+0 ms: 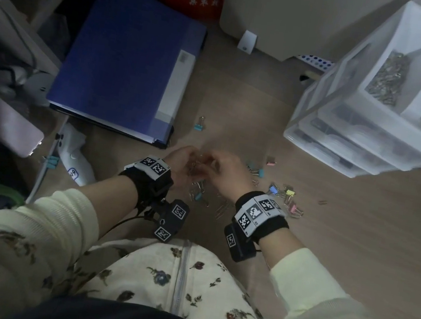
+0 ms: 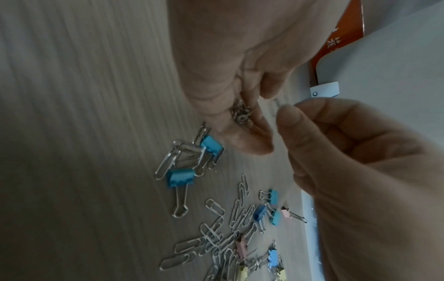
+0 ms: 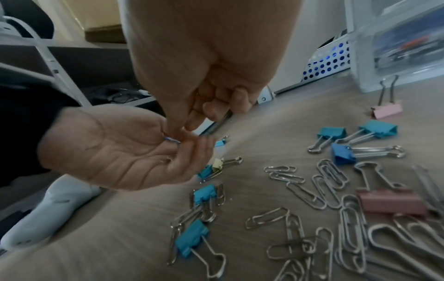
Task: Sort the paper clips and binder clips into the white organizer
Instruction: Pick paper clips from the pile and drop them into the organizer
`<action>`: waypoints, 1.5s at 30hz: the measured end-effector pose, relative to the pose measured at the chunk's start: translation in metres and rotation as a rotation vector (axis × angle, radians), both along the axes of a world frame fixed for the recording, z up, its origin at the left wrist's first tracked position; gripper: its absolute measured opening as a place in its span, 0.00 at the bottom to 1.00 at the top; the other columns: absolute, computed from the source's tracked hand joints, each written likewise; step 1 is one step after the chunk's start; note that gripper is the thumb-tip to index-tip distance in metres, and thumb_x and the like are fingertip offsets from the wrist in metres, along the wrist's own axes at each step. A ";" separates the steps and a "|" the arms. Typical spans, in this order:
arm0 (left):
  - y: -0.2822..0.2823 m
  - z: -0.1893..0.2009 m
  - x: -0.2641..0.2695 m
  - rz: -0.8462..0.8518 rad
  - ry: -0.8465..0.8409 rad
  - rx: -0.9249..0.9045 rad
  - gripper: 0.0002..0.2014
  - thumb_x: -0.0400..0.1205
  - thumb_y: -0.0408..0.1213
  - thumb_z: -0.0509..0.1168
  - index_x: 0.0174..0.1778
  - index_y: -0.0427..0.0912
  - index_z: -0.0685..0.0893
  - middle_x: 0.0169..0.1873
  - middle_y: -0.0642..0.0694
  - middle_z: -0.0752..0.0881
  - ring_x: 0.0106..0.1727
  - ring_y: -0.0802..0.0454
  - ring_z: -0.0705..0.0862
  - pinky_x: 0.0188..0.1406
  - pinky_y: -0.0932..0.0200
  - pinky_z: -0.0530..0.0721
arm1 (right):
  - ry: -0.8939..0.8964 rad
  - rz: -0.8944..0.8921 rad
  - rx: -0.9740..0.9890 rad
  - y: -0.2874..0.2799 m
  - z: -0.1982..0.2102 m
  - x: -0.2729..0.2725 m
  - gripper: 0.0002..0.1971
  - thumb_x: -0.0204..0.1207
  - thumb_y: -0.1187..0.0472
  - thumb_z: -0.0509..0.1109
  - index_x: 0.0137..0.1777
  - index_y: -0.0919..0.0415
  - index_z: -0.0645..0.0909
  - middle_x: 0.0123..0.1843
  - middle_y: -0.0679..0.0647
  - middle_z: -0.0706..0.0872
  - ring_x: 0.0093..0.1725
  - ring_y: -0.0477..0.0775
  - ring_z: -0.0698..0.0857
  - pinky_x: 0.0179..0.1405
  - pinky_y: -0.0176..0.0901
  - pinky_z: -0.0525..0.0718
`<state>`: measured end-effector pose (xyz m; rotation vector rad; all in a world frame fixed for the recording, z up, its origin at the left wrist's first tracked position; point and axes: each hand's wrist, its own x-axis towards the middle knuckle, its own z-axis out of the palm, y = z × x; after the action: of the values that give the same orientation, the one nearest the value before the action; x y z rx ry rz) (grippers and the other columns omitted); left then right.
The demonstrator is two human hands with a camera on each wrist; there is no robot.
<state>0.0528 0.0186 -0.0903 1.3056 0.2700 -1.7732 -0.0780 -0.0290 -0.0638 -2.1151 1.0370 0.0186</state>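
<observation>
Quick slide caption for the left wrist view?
Left hand cups a bunch of paper clips while the right hand reaches in, above clips scattered on the desk.

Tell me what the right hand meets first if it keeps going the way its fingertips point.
Most likely the left hand: the right hand points into its cupped palm and already looks in contact.
</observation>
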 end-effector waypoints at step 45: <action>-0.003 0.010 -0.011 -0.103 -0.098 0.031 0.13 0.85 0.35 0.53 0.39 0.36 0.78 0.27 0.45 0.81 0.30 0.53 0.77 0.27 0.63 0.82 | 0.131 -0.229 -0.131 -0.008 -0.008 -0.047 0.10 0.84 0.59 0.58 0.55 0.63 0.77 0.53 0.56 0.80 0.50 0.55 0.79 0.49 0.49 0.77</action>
<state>0.0422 0.0155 -0.0806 1.4461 0.1788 -1.7901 -0.1253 -0.0366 -0.0719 -2.1206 1.3873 -0.0240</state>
